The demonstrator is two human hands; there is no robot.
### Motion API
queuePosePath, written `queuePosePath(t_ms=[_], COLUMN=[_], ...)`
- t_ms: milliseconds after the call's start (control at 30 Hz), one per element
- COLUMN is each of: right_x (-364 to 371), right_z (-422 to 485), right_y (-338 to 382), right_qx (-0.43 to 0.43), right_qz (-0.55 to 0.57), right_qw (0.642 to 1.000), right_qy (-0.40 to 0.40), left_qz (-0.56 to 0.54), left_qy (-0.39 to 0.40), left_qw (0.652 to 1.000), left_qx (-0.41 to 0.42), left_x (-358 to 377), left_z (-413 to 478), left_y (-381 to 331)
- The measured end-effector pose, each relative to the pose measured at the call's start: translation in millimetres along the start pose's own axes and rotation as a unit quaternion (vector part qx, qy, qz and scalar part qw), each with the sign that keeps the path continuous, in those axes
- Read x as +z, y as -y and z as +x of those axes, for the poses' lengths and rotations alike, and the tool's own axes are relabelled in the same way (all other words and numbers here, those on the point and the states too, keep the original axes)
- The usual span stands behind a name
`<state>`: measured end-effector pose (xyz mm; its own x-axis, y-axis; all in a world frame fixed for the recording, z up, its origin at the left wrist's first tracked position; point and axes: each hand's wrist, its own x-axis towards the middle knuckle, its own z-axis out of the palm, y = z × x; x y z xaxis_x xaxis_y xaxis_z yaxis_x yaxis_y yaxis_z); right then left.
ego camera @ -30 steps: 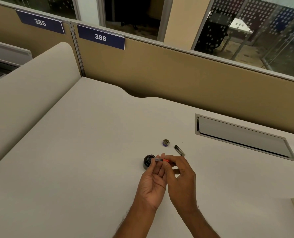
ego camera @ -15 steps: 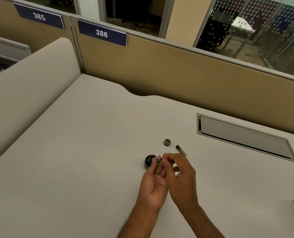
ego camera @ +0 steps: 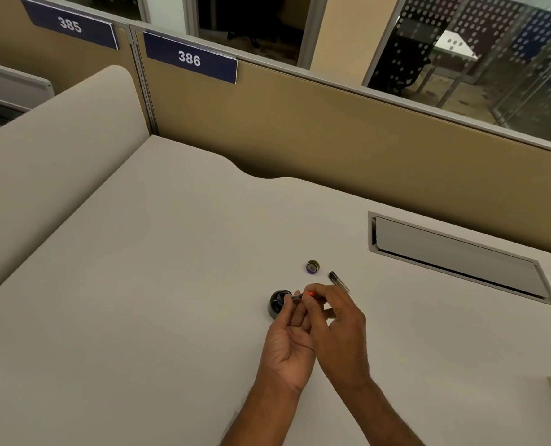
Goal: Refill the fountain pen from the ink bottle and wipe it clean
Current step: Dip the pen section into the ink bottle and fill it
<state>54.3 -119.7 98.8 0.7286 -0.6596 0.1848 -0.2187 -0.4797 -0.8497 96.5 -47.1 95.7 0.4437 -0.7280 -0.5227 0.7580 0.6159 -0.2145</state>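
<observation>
1. Nearest: left hand (ego camera: 287, 346) palm-up, fingertips curled to steady the fountain pen (ego camera: 300, 295); right hand (ego camera: 341, 329) pinching its orange end.
2. Just beyond: slim, smooth pen angled into the mouth of the squat, glossy dark ink bottle (ego camera: 276, 304). Could tip the open bottle or drip ink on the matte desk (ego camera: 139, 317) if nudged sideways.
3. Farther: small round cap (ego camera: 313, 266) and dark tubular barrel (ego camera: 339, 281), lying apart.

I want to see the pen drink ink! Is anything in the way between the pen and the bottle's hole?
Nothing visible does. The ink bottle is open, its cap lies apart on the desk, and the pen points at its mouth.
</observation>
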Motion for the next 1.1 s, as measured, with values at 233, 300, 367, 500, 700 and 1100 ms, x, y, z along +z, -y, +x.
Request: queuePosePath(t_ms=[233,300,367,500,700,1100], right_x=[1.7,2.2,2.8,4.9,9.3,13.5], right_z=[-0.4,-0.4,-0.7,-0.5,2.4,3.0], right_y=[1.0,1.3,1.4,4.0,10.3,6.4], right_qx=[-0.007,-0.01,-0.014,-0.023,-0.045,-0.06], right_qz=[-0.053,-0.067,-0.077,-0.1,-0.12,-0.125], right_qw=[0.998,0.998,0.997,0.994,0.991,0.99], right_qy=[-0.015,-0.02,-0.022,-0.026,-0.038,-0.036], left_qz=[-0.034,-0.054,-0.068,-0.065,-0.05,-0.054], left_qy=[0.013,0.018,0.019,0.01,0.013,-0.016], left_qw=[0.999,0.998,0.997,0.997,0.998,0.997], left_qx=[-0.019,-0.026,-0.032,-0.04,-0.032,-0.045], left_x=[0.1,-0.5,-0.2,-2.6,-9.6,-8.3], left_z=[1.9,2.4,2.7,5.7,13.4,18.5], left_y=[2.3,2.7,3.1,2.7,1.9,-0.2])
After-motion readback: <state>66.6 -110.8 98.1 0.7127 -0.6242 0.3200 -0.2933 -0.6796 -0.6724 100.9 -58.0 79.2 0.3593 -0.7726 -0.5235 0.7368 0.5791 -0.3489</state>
